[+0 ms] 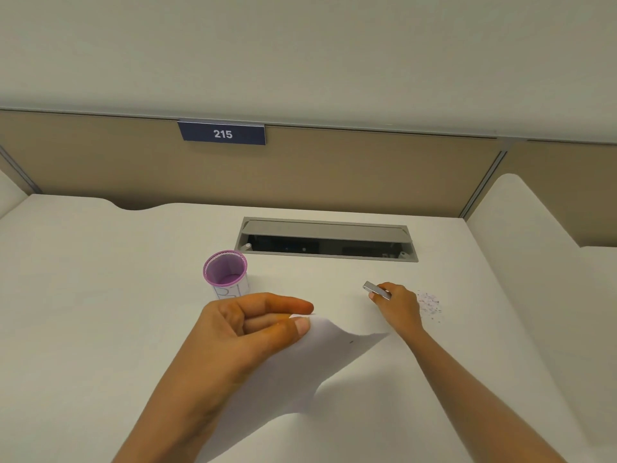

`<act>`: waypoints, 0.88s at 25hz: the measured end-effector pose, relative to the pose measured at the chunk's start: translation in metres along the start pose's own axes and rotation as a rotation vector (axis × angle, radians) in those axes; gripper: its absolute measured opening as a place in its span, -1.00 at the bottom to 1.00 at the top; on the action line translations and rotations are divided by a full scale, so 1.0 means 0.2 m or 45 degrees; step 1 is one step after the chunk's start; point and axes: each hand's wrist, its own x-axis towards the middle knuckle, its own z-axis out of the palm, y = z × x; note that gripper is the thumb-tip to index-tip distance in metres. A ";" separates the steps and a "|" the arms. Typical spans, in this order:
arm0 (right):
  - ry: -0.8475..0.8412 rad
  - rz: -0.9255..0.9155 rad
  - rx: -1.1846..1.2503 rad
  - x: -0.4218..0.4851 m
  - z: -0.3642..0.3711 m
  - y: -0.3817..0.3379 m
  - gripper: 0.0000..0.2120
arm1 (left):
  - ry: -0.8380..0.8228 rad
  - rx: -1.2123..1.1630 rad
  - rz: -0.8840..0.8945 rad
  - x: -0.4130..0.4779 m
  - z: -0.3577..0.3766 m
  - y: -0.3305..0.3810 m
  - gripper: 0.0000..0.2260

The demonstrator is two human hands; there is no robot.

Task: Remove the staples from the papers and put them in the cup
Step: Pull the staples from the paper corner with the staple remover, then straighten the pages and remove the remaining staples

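Left hand (253, 325), right hand (397, 304): curled.

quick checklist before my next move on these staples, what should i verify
1. Paper grip: the left hand pinches the lifted corner of the papers: ok.
2. Tool grip: the right hand holds the silver tool: ok.
3. The cup stands upright with its mouth unobstructed: ok.
4. The scattered bits beside the right hand lie outside the cup: not ok.
5. Whether a staple is left in the papers: cannot tell.
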 end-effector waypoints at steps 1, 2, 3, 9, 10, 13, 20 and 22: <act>0.019 0.005 -0.039 0.03 0.02 -0.01 -0.69 | 0.004 0.002 -0.001 0.01 0.00 0.00 -0.76; 0.038 0.005 -0.090 0.05 0.04 -0.02 -0.68 | 0.008 0.010 0.001 0.02 -0.01 0.00 -0.77; 0.056 0.000 -0.147 0.07 0.06 -0.03 -0.67 | 0.018 0.018 0.008 0.02 -0.01 0.01 -0.80; 0.083 0.009 -0.357 0.16 0.14 -0.06 -0.65 | 0.083 0.068 0.056 0.05 -0.02 0.02 -0.77; 0.087 0.010 -0.380 0.17 0.14 -0.07 -0.64 | 0.091 0.078 0.067 0.05 -0.02 0.01 -0.79; 0.085 -0.006 -0.430 0.20 0.15 -0.08 -0.62 | 0.104 0.155 0.134 0.04 -0.02 0.00 -0.81; 0.155 -0.044 -0.431 0.15 0.09 -0.17 -0.54 | 0.222 0.239 0.211 0.02 0.00 -0.02 -0.78; 0.236 -0.106 -0.124 0.09 0.03 -0.25 -0.61 | 0.244 0.253 0.211 0.01 0.01 -0.02 -0.79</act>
